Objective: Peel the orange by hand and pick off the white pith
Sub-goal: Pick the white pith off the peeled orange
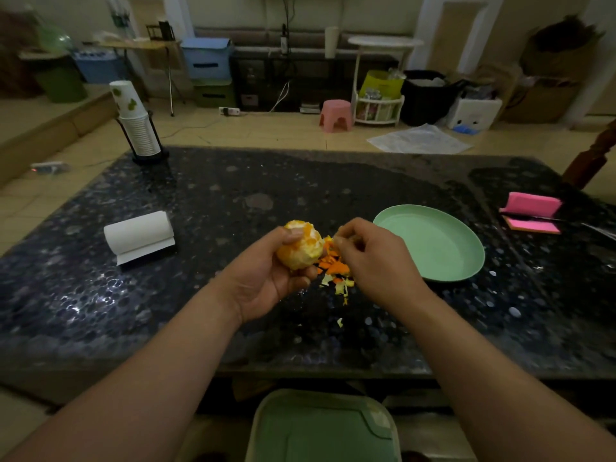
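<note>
- My left hand (266, 278) cups the mostly peeled orange (300, 250) over the table (233, 195) centre, fingers wrapped round it.
- My right hand (376, 261) sits at the orange's 3 o'clock, fingertips pinched narrow; I cannot tell what they hold.
- Peel scraps (333, 269) lie on the table at the green plate's (433, 245) 9 o'clock, just outside it.
- Paper cups (140, 128) stand stacked in a holder at 10 o'clock.

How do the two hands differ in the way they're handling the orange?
The left hand cups the orange from below, fingers curled round it; the right hand only pinches at its edge with thumb and fingertip. The left hand shows its palm side, the right hand its back. Both are held above the peel scraps on the dark table.
</note>
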Tool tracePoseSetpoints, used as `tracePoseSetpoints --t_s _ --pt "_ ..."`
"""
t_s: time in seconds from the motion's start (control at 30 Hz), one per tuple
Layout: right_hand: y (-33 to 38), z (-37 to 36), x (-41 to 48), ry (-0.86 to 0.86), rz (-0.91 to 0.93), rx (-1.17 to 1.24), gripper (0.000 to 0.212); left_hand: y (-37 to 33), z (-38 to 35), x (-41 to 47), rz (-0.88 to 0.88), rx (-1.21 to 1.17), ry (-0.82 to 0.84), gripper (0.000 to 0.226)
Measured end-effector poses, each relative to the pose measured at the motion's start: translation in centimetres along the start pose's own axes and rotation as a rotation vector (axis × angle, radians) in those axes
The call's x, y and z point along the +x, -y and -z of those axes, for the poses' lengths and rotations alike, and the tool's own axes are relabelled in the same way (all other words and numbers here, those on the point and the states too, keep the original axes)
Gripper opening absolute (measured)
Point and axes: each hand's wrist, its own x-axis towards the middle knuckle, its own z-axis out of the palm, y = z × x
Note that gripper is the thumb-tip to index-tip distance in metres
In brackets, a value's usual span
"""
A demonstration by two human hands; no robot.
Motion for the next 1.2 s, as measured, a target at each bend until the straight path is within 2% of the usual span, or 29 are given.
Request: tracePoseSetpoints --t_s 0.13,0.2,0.27,0.4,0.47,0.6,0.83,1.0,1.1,1.2 --pt "0.4 0.3 0.0 -0.037 0.044 0.020 0.009 0.2 -0.2 0.3 -0.032 0.042 -0.062 0.057" --pt "0.6 0.6 -0.1 -0.010 0.068 0.078 0.015 0.2 -0.2 0.4 -0.054 0.066 -0.062 0.048" --pt "0.8 0.7 -0.4 0.033 0.100 0.077 0.010 0.2 -0.1 0.4 -0.069 0.097 -0.056 0.039" --pt "1.0 0.4 -0.6 0.031 0.127 0.047 0.006 0.4 -0.2 0.6 -0.080 0.166 -0.064 0.043" --pt "0.9 0.4 -0.5 0.019 0.135 0.041 0.007 0.5 -0.2 0.6 -0.095 0.206 -0.069 0.038" --pt "0.9 0.4 -0.7 0.024 0.156 -0.003 0.007 0.5 -0.4 0.5 -0.142 0.322 -0.089 0.028" --pt "1.1 0.3 -1.2 -0.011 0.231 -0.212 0.012 0.7 -0.7 0.3 -0.188 0.527 -0.111 0.029" --pt "1.2 0.7 -1.2 -0.029 0.236 -0.208 0.010 0.7 -0.8 0.1 -0.164 0.516 -0.078 0.031" --pt "1.1 0.8 -1.1 -0.031 0.165 -0.089 0.007 0.5 -0.8 0.0 -0.126 0.379 -0.044 0.039" --pt "0.3 0.6 -0.7 -0.034 0.069 -0.063 0.018 0.4 -0.6 0.3 -0.102 0.244 -0.033 0.049"
